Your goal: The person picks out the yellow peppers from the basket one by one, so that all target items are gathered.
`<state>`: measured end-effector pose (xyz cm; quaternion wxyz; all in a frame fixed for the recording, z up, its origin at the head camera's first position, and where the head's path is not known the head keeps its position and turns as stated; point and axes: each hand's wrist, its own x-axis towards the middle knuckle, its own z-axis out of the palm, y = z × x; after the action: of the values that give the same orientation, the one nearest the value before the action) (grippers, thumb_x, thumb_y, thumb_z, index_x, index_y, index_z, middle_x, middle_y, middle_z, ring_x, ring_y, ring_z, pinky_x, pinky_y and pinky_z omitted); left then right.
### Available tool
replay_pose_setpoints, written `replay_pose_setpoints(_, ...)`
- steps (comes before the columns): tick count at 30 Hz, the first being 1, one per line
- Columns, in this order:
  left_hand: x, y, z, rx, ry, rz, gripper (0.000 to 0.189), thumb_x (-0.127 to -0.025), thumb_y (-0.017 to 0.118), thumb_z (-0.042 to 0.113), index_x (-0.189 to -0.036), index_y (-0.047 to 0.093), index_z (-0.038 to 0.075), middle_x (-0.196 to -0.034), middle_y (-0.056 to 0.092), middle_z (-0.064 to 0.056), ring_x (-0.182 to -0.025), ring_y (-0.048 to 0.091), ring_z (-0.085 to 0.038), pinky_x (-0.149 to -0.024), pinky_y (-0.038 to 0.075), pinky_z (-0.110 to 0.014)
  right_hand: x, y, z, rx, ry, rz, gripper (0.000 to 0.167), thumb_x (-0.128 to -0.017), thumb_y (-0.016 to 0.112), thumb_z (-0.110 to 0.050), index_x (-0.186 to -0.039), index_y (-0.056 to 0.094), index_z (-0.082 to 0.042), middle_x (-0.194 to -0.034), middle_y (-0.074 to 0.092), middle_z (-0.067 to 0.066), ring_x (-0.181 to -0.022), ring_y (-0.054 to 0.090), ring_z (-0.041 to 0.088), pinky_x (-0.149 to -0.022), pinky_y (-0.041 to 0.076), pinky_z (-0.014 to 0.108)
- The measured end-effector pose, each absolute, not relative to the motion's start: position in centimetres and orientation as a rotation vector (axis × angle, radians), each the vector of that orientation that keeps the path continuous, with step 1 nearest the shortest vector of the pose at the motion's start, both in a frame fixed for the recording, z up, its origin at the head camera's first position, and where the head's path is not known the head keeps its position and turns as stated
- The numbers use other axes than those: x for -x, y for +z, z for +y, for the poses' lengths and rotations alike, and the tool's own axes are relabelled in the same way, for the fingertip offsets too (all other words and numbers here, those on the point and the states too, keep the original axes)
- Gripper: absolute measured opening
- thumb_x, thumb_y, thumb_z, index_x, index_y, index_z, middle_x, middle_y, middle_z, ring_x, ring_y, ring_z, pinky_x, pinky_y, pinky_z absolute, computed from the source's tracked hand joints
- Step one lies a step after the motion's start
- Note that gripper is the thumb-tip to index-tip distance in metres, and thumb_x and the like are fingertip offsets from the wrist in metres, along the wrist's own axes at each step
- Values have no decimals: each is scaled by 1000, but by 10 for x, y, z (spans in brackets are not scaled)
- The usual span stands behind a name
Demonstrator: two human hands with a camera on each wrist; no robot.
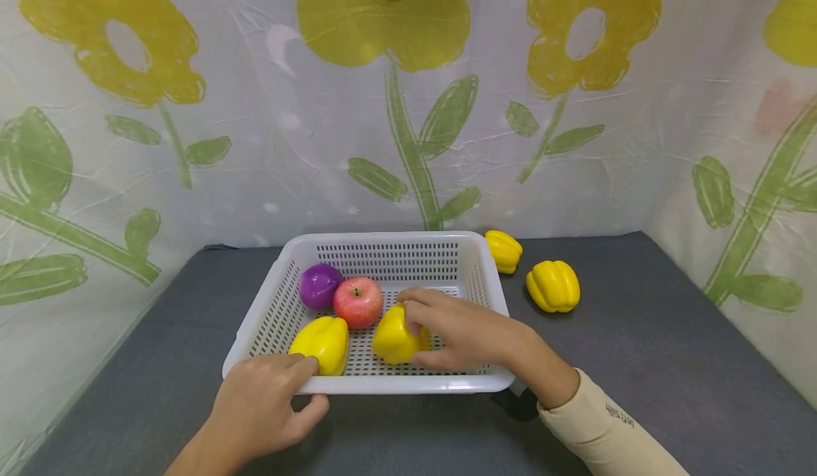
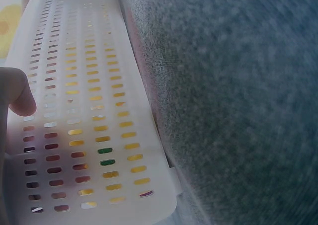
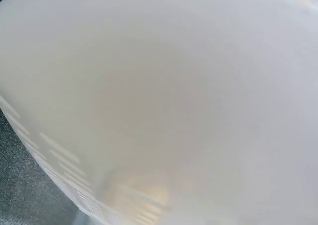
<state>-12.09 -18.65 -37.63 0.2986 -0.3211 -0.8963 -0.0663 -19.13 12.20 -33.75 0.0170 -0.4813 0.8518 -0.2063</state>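
Note:
A white slotted plastic basket (image 1: 396, 385) stands on the dark table in the head view. My left hand (image 1: 264, 398) grips its near rim at the left, fingers over the edge and thumb outside. Just inside that rim lies a yellow bell pepper (image 1: 325, 341), close to the fingertips. My right hand (image 1: 462, 330) reaches over the basket's right side and holds another yellow bell pepper (image 1: 392, 338) between thumb and fingers. Behind them, a red apple (image 1: 359, 303) touches a glossy purple round vegetable (image 1: 319, 286). The left wrist view shows the slotted basket wall (image 2: 79, 106) and a digit (image 2: 20, 93) against it.
Two more yellow bell peppers lie on the table right of the basket, one (image 1: 504, 251) beside its far corner and another (image 1: 553, 286) farther right. A flower-printed cloth (image 1: 306, 142) hangs behind the table. Pale basket plastic (image 3: 159, 96) fills most of the right wrist view.

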Motion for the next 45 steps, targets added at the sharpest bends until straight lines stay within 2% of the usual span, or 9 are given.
replay_pose_setpoints(3, 121, -376, -186, 852, -180, -2383, 19, -67, 68, 33, -71, 53, 23, -60, 26, 18, -52, 26, -2, -48, 27, -21, 192, -338, 121, 1493, -628, 2660, 35, -86, 77, -27, -108, 54, -14, -137, 52, 4, -123, 50, 18, -102, 43, 31)
replay_pose_setpoints(7, 121, -377, -186, 856, -189, -2356, 17, -67, 66, 32, -71, 52, 23, -60, 26, 17, -52, 26, -3, -48, 27, -21, 190, -340, 121, 1397, -479, 2669, 53, -87, 77, -32, -134, 55, -20, -144, 48, 4, -123, 50, 21, -103, 43, 38)
replay_pose_setpoints(10, 121, -377, -186, 859, -193, -2346, 17, -67, 65, 32, -71, 52, 22, -60, 26, 17, -52, 26, -3, -48, 27, -21, 189, -343, 122, 1314, -381, 2649, 60, -86, 77, -34, -141, 54, -26, -148, 45, 6, -123, 52, 23, -100, 46, 42)
replay_pose_setpoints(16, 120, -377, -187, 854, -186, -2362, 18, -67, 66, 32, -70, 52, 22, -60, 25, 17, -52, 26, -2, -48, 27, -20, 188, -343, 121, 1257, -391, 2609, 61, -84, 78, -38, -140, 56, -28, -129, 56, -2, -98, 56, 15, -87, 49, 32)
replay_pose_setpoints(22, 120, -377, -186, 860, -190, -2352, 17, -67, 66, 32, -71, 53, 22, -60, 26, 17, -52, 26, -2, -48, 26, -20, 188, -342, 121, 1272, -391, 2591, 59, -84, 77, -41, -138, 58, -28, -106, 57, -7, -86, 52, 12, -75, 46, 27)
replay_pose_setpoints(31, 120, -377, -186, 853, -185, -2367, 18, -67, 68, 33, -71, 54, 22, -60, 26, 17, -52, 25, -2, -48, 26, -20, 188, -341, 123, 1319, -419, 2596, 57, -83, 79, -38, -136, 60, -27, -107, 55, -5, -86, 51, 12, -75, 45, 26)
replay_pose_setpoints(35, 120, -378, -186, 864, -186, -2356, 19, -67, 67, 33, -71, 52, 23, -60, 26, 17, -52, 26, -2, -48, 26, -20, 188, -341, 124, 1373, -449, 2598, 56, -85, 78, -36, -137, 59, -27, -109, 54, -5, -91, 51, 12, -79, 45, 26)
replay_pose_setpoints(41, 120, -378, -187, 871, -188, -2345, 18, -68, 66, 33, -71, 51, 22, -61, 27, 17, -52, 26, -3, -49, 26, -20, 188, -336, 125, 1362, -510, 2613, 62, -85, 76, -28, -141, 50, -19, -123, 54, -5, -103, 50, 13, -92, 45, 29)
replay_pose_setpoints(45, 121, -377, -186, 863, -189, -2350, 18, -67, 66, 32, -70, 51, 23, -60, 26, 17, -52, 25, -2, -49, 26, -20, 188, -332, 126, 1316, -556, 2605, 65, -85, 75, -29, -140, 44, -14, -123, 53, -6, -102, 49, 12, -92, 44, 28)
